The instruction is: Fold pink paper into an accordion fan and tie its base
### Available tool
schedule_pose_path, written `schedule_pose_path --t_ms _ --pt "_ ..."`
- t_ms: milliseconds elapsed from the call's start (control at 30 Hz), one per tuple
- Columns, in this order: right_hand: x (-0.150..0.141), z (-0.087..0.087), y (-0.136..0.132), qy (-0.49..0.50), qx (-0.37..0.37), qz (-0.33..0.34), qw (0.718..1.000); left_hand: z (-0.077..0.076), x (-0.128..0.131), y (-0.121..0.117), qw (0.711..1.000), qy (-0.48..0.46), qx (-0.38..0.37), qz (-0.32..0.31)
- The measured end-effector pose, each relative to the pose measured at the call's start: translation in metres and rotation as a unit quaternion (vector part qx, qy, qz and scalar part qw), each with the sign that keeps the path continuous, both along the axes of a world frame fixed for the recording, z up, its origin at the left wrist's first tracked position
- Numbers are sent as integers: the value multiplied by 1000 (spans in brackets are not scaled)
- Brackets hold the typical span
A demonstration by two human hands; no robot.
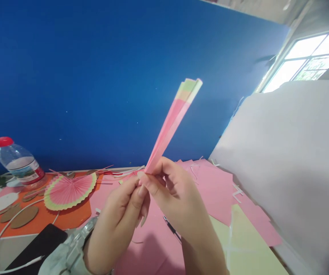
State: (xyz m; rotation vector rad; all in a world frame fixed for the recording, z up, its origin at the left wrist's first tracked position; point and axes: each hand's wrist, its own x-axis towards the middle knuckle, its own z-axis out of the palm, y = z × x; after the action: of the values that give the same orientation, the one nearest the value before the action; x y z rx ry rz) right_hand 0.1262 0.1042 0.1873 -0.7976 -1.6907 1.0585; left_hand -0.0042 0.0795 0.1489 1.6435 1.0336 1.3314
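Both hands meet at the narrow lower end of a pleated paper fan [171, 126], folded nearly closed and raised above the table. It is pink with a pale green and yellowish band at its wider top, and it tilts up to the right. My right hand [178, 194] pinches the fan near its base between thumb and fingers. My left hand [118, 225] is closed at the very bottom of the fan, its thumb and fingers pressed together there. The fan's lowest tip is hidden by the fingers.
An opened pink pleated fan [71, 191] lies at left on orange paper [78, 219]. Around it are a red-capped bottle [24, 168], brown discs [24, 217], a white cable [8, 221] and a black phone [38, 248]. Pink sheets [216, 187], pale yellow sheets [247, 244] and a pen [171, 228] lie rightward.
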Motion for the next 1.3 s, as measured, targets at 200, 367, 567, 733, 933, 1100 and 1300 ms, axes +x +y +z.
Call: schedule_pose_path --t_ms 200,367,567,733,933,1100,1300 --pt "-3 -2 5 110 -27 -47 992 4 -3 -3 996 89 -4 -22" --pt "2 -5 11 237 4 -90 967 8 1 -4 986 149 -34 -61" --pt "16 1 15 354 67 -152 920 12 9 -4 958 254 -75 -111" --pt "22 13 9 424 71 -150 890 14 5 -2 952 234 -70 -182" --pt "17 11 2 382 22 -95 919 21 -11 1 928 56 -89 -357" --pt "9 5 5 271 -9 -10 962 20 -6 -6 917 -99 -170 -347" --pt "5 6 3 319 35 13 947 17 -4 -13 899 -80 -273 -332"
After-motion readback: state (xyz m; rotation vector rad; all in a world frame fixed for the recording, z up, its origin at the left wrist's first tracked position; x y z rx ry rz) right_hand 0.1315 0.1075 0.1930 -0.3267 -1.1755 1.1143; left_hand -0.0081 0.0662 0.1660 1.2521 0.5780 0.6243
